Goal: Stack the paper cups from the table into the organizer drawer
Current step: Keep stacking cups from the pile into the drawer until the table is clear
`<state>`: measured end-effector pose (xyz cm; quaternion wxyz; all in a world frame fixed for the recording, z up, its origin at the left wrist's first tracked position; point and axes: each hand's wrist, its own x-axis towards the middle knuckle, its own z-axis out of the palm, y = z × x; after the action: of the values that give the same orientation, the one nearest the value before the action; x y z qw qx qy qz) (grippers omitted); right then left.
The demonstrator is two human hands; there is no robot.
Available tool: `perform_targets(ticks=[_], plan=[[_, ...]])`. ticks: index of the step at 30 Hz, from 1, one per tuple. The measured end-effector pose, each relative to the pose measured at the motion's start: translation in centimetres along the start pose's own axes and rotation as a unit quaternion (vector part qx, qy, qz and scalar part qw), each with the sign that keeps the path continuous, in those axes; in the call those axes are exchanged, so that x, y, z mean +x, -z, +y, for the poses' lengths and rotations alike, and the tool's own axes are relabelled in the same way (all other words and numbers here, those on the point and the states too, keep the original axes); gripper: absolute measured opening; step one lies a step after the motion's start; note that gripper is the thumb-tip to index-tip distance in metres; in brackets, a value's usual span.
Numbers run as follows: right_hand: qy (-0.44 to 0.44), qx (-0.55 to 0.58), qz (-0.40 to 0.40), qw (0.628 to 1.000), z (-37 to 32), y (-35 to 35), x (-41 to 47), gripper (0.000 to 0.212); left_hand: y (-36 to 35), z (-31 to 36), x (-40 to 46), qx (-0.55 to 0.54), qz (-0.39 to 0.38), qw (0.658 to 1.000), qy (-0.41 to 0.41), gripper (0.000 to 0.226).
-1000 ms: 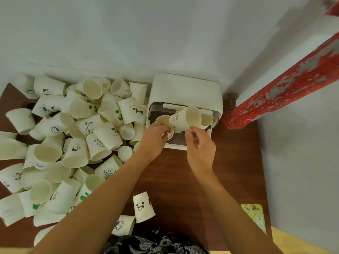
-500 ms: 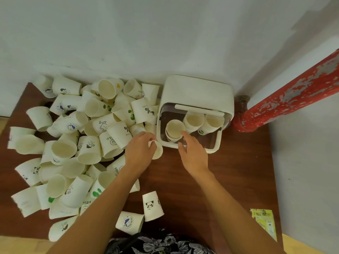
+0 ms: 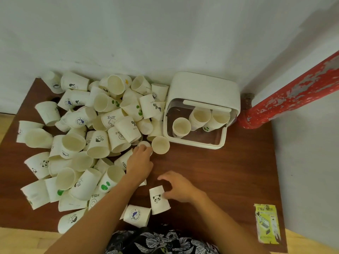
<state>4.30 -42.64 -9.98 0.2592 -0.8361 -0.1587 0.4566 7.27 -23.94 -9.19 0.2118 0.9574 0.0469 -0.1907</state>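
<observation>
Several white paper cups (image 3: 99, 142) lie in a heap on the left half of the brown table (image 3: 211, 171). The white organizer (image 3: 203, 88) stands at the back, and its clear drawer (image 3: 194, 144) is pulled out with three cup stacks (image 3: 200, 116) inside. My left hand (image 3: 140, 160) is at the heap's right edge, its fingertips curled on a small lying cup (image 3: 145, 144) beside an upright cup (image 3: 160, 144). Near the front, my right hand (image 3: 180, 187) hovers with loosely curved fingers, the thumb against a cup with a panda print (image 3: 158, 200).
A peeling red pipe (image 3: 293, 92) runs up at the right behind the organizer. A yellow packet (image 3: 266, 223) lies at the table's front right corner. Another cup (image 3: 136, 215) lies by the front edge. The wall closes the back.
Both hands left the drawer after a cup went in. My left hand moved to the heap's edge; my right hand drew back toward me to the panda cup.
</observation>
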Motion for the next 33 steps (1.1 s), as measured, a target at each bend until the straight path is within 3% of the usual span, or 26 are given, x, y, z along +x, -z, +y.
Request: perform_targets(ticks=[3,7,10,13,16,20,22,25,29,33], plan=[[0.018,-0.08,-0.077,0.994,0.1,-1.8,0.2,0.102,-0.6,-0.6,0.3,0.001,0.013,1.0,-0.006,0.041],[0.027,-0.125,-0.073,0.989,0.2,-3.8,0.6,0.109,-0.8,-0.8,1.4,0.006,0.05,0.999,-0.009,0.053],[0.003,-0.054,-0.025,0.998,0.7,-4.1,0.6,0.108,-0.9,-1.1,1.8,0.018,0.044,0.999,-0.007,0.058],[-0.065,0.088,0.04,0.993,1.6,-3.3,0.1,0.11,-0.8,-1.2,1.6,0.009,0.052,0.999,-0.002,0.06],[-0.127,0.19,0.128,0.965,2.5,-2.4,-0.3,0.1,-0.6,-1.0,1.3,0.008,0.053,0.999,0.003,0.065],[-0.144,0.24,0.227,0.933,2.8,-0.8,-0.3,0.052,-0.3,-0.8,1.4,0.074,0.047,0.996,0.027,0.053],[-0.164,0.216,0.27,0.924,2.8,-0.2,-0.3,0.041,-0.3,-0.8,1.3,0.116,0.046,0.992,0.02,0.046],[-0.166,0.169,0.295,0.926,2.6,0.2,-0.3,0.044,-0.9,-1.1,0.9,0.135,0.031,0.99,0.012,0.044],[-0.176,0.162,0.319,0.917,2.2,0.5,-0.2,0.049,-1.5,-1.3,0.4,0.168,-0.03,0.985,0.01,0.059],[-0.102,0.047,0.331,0.937,2.0,0.4,-0.8,0.053,-1.2,-1.1,0.5,0.203,-0.093,0.975,0.009,0.062]])
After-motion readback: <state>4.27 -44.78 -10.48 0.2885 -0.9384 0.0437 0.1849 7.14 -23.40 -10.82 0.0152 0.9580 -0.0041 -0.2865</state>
